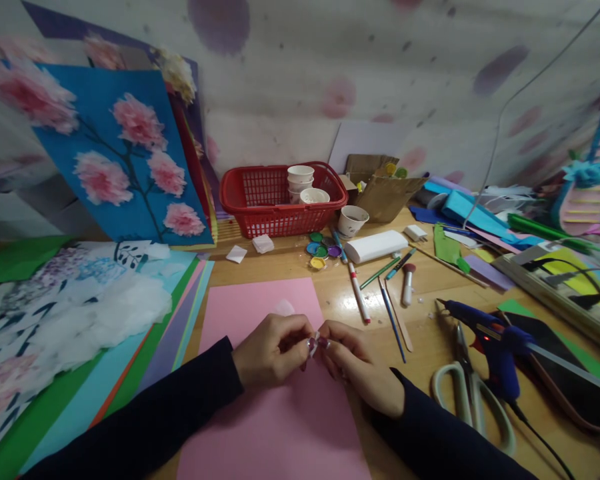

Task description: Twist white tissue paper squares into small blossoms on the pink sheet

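Note:
Over a pink sheet of paper (pixel 275 440), my left hand (pixel 275 350) and my right hand (pixel 357 363) meet fingertip to fingertip. Both are closed in a pinch on a small piece of white tissue paper (pixel 316 339), most of it covered by the fingers. Behind my left hand, another thin white piece of tissue (pixel 284 307) shows on the pink sheet. Two small stacks of white squares, a left one (pixel 237 254) and a right one (pixel 263 244), lie on the wood beyond the sheet.
Scissors (pixel 463 387) and a blue glue gun (pixel 490 340) lie to the right. Brushes, a red-and-white marker (pixel 359 293) and paint pots (pixel 320 250) lie ahead, before a red basket (pixel 280 217). Coloured papers (pixel 155 360) fan out left, below a blue flower picture (pixel 125 153).

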Tool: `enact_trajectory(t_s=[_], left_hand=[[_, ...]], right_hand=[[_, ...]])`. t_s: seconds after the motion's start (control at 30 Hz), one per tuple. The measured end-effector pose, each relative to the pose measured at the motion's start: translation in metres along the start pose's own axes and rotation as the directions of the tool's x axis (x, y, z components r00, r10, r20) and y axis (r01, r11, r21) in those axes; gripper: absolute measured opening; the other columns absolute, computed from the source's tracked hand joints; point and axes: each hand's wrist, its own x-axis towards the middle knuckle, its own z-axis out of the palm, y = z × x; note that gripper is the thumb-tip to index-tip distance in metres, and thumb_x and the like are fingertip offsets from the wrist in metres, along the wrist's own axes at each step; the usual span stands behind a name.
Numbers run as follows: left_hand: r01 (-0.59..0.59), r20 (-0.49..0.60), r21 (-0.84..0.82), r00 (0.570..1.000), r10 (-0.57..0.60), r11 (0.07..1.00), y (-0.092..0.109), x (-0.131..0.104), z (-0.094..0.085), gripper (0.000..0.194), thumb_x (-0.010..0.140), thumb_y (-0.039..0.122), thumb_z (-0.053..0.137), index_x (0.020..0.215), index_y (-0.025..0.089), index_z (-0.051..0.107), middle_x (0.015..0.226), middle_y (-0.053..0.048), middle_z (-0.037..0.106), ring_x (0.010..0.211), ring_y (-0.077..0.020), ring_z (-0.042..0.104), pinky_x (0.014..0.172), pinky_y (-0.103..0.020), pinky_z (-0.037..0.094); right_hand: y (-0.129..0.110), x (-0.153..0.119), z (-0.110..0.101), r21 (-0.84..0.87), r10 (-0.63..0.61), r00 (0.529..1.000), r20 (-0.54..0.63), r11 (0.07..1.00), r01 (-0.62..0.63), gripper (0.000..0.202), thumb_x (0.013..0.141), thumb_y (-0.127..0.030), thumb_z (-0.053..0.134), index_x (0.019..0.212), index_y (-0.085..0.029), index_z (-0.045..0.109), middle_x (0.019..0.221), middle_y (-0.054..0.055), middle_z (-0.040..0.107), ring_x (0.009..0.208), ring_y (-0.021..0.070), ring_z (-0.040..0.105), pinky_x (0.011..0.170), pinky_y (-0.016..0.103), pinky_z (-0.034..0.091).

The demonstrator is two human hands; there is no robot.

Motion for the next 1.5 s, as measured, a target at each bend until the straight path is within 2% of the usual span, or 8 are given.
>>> enact_trajectory(t_s=[0.2,0.47,0.73,0.83,0.93,1.1,1.27,1.5], left_hand=[[0.075,-0.049,-0.026,0.996,-0.076,0.997,-0.002,0.002,0.001,0.017,0.079,0.024,0.048,0.064,0.016,0.048,0.054,0.002,0.055,0.050,-0.0098,0.052,0.050,-0.020,0.039],[0.063,-0.260,-0.012,0.964,-0.064,0.998,-0.002,0.008,-0.017,0.020,0.076,0.029,0.049,0.060,0.017,0.048,0.049,0.002,0.054,0.046,-0.0090,0.048,0.049,-0.020,0.038],[0.093,-0.326,0.054,0.943,-0.071,0.994,-0.004,0.009,-0.025,0.022,0.076,0.028,0.049,0.057,0.017,0.047,0.049,0.002,0.053,0.047,-0.0096,0.049,0.050,-0.021,0.038],[0.077,-0.327,0.063,0.943,-0.052,0.995,-0.005,0.010,-0.029,0.020,0.078,0.028,0.048,0.061,0.017,0.048,0.052,0.002,0.054,0.050,-0.0100,0.050,0.052,-0.021,0.039],[0.100,-0.308,0.100,0.949,-0.064,0.990,-0.006,0.010,-0.028,0.017,0.079,0.032,0.051,0.075,0.016,0.052,0.063,0.002,0.056,0.053,-0.0098,0.051,0.051,-0.021,0.038],[0.164,-0.300,0.262,0.950,-0.081,0.951,-0.004,0.010,-0.019,0.030,0.079,0.043,0.054,0.091,0.016,0.056,0.064,0.005,0.049,0.046,-0.0073,0.040,0.046,-0.021,0.030],[0.122,-0.225,0.312,0.973,-0.051,0.942,-0.003,0.010,-0.017,0.036,0.087,0.039,0.042,0.060,0.016,0.049,0.053,0.004,0.046,0.050,-0.0092,0.041,0.051,-0.022,0.031],[0.122,-0.255,0.144,0.963,-0.082,0.982,-0.010,0.009,-0.019,0.037,0.089,0.040,0.040,0.060,0.018,0.045,0.053,0.004,0.047,0.045,-0.0088,0.042,0.048,-0.022,0.032]], right_hand=[[-0.001,-0.001,-0.001,-0.107,-0.041,0.999,0.016,0.993,0.043,0.019,0.085,-0.027,0.048,0.069,-0.017,0.053,0.051,-0.005,0.046,0.047,0.0087,0.040,0.048,0.021,0.033],[0.000,0.004,-0.002,-0.094,0.009,0.986,-0.166,0.995,-0.025,0.018,0.081,-0.025,0.046,0.065,-0.018,0.051,0.045,-0.006,0.042,0.040,0.0078,0.034,0.040,0.020,0.026],[0.003,0.006,-0.003,-0.091,0.035,0.976,-0.215,0.994,-0.056,0.016,0.078,-0.021,0.042,0.064,-0.019,0.049,0.045,-0.006,0.045,0.037,0.0074,0.035,0.039,0.020,0.026],[0.004,0.007,-0.003,-0.083,0.028,0.975,-0.220,0.995,-0.048,0.016,0.078,-0.021,0.042,0.063,-0.019,0.048,0.045,-0.006,0.045,0.038,0.0074,0.037,0.039,0.020,0.027],[0.003,0.007,-0.004,-0.085,0.012,0.980,-0.197,0.996,-0.029,0.016,0.079,-0.020,0.041,0.066,-0.018,0.050,0.045,-0.006,0.045,0.038,0.0070,0.036,0.040,0.020,0.027],[0.002,0.005,-0.004,-0.075,-0.035,0.984,-0.174,0.997,0.023,0.018,0.084,-0.025,0.041,0.075,-0.016,0.055,0.046,-0.007,0.042,0.040,0.0076,0.036,0.041,0.020,0.027],[0.001,0.003,-0.003,-0.064,-0.067,0.981,-0.184,0.996,0.056,0.020,0.086,-0.030,0.043,0.077,-0.017,0.055,0.047,-0.007,0.041,0.042,0.0082,0.036,0.042,0.021,0.027],[-0.002,0.006,-0.002,-0.055,-0.019,0.969,-0.248,0.998,0.006,0.021,0.083,-0.033,0.045,0.075,-0.016,0.054,0.045,-0.008,0.040,0.040,0.0078,0.034,0.040,0.021,0.024]])
